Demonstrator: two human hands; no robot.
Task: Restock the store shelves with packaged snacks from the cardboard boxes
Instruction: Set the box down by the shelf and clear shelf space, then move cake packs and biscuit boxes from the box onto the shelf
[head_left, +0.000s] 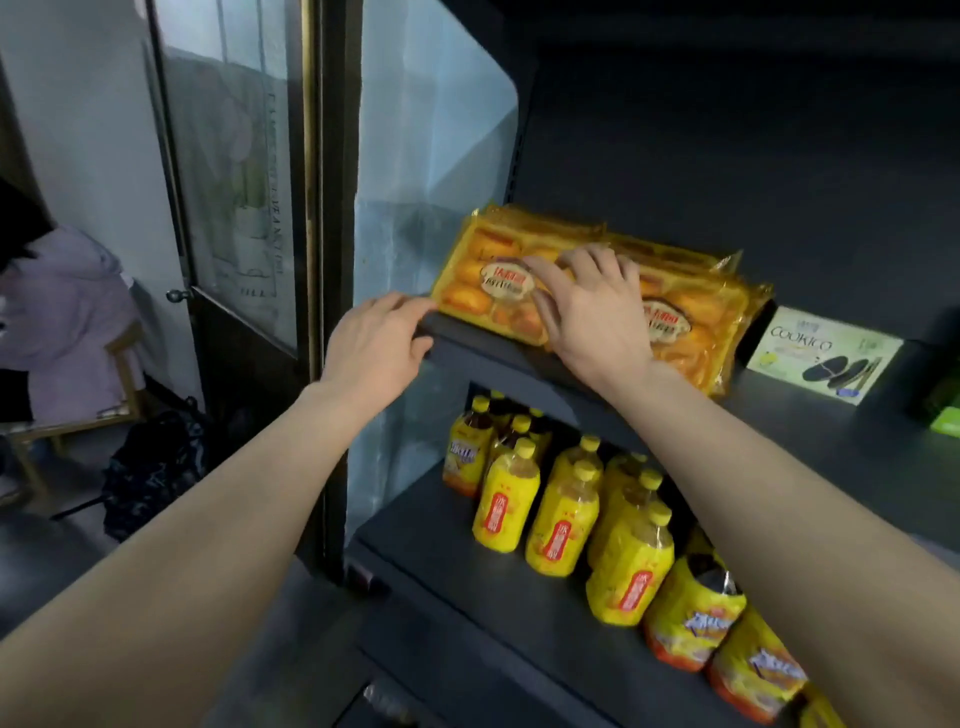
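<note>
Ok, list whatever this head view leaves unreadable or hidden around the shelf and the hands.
- Cake packs: how many are stacked; the upper ones cover those beneath.
- Left pack's label: partly covered by the right hand.
- Left hand: fingertips at the shelf edge; contact with the pack unclear.
- Cookie box: small print blurred.
- Green item: cut off by the right edge.
- Cardboard boxes: not in view.
- Upper shelf back: too dark.

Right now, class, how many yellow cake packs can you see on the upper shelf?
2 at least. One pack lies at the shelf's left end under the right hand; the other lies beside it on the right. Edges behind suggest more stacked underneath, hidden.
</note>
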